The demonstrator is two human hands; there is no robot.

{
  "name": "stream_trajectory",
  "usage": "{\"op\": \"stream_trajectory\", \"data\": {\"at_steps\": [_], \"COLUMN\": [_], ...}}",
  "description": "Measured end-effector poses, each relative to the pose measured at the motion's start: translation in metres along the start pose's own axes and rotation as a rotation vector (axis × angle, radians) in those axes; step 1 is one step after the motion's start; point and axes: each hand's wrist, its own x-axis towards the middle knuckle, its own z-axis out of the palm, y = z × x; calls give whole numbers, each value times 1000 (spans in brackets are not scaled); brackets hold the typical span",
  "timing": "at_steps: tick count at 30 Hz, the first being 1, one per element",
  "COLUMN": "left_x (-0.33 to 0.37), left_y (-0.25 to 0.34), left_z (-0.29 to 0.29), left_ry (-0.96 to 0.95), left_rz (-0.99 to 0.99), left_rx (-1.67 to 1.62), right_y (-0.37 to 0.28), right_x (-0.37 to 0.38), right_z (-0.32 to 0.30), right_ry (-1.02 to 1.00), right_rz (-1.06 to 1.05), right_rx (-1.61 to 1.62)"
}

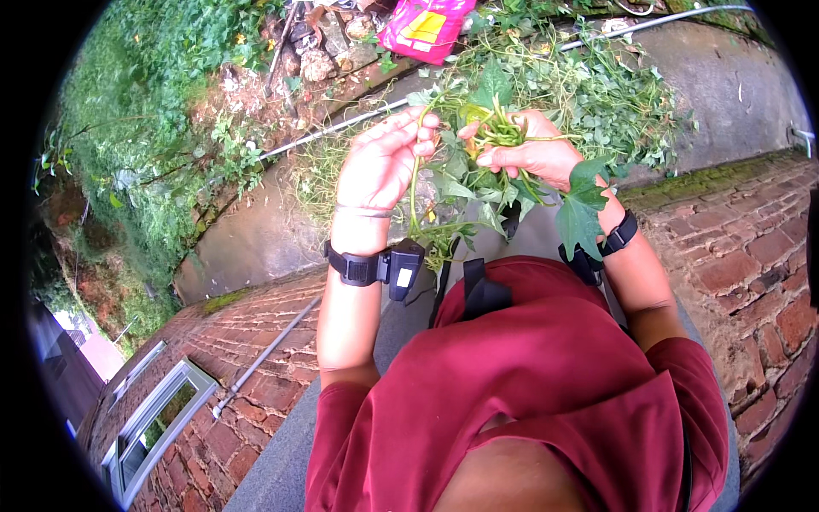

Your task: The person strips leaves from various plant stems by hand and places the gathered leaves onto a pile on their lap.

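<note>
Bundle of green vine stems (495, 132), thin and long, bent together into a small loop at the top, pale green to yellow-green there. Held up in front of the chest, above the grey concrete ledge (281, 230) and before the pile of cut greens (597, 85) behind it. Broad, pointed leaves on the lower stems, dark green, some with lobes like ivy; one large leaf (580, 209) hanging down over the right wrist. Several single stems falling straight down between the two wrists, with small leaves at their ends.

Left hand (384, 162) raised, fingers bent and pressed together on one thin stem near the top, thumb side toward the bundle. Right hand (533, 154) curled around the looped part, fingers closed on the stems, index finger stretched across them. Both hands close to each other, nearly touching at the fingertips.

Black wrist band with a small black box (401, 266) on the left wrist; a thin bracelet (363, 210) just above it. Black wrist strap (618, 235) on the right wrist, partly hidden by the large leaf. Dark red shirt (546, 384) below, with black harness straps (482, 290) on the chest.

Pink and yellow plastic bag (425, 26) lying beyond the greens, near stones and soil. Red brick wall (734, 256) on both sides of the ledge, a grey pipe (269, 354) running down it at the left, and a window with a pale frame (153, 418) far below.
</note>
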Motion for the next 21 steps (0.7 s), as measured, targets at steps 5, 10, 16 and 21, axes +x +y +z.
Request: {"op": "stream_trajectory", "data": {"at_steps": [5, 10, 16, 21], "left_x": [31, 18, -27, -24], "left_y": [-15, -23, -42, -42], "left_z": [20, 17, 34, 23], "left_ry": [-30, 163, 389, 267], "left_rz": [137, 340, 482, 272], "left_rx": [-68, 439, 1405, 1106], "right_y": [23, 21, 11, 12], "right_x": [31, 44, 59, 64], "right_z": [31, 22, 13, 14], "right_ry": [-69, 164, 310, 202], "right_rz": [-15, 42, 53, -9], "right_rx": [-4, 30, -7, -69]}}
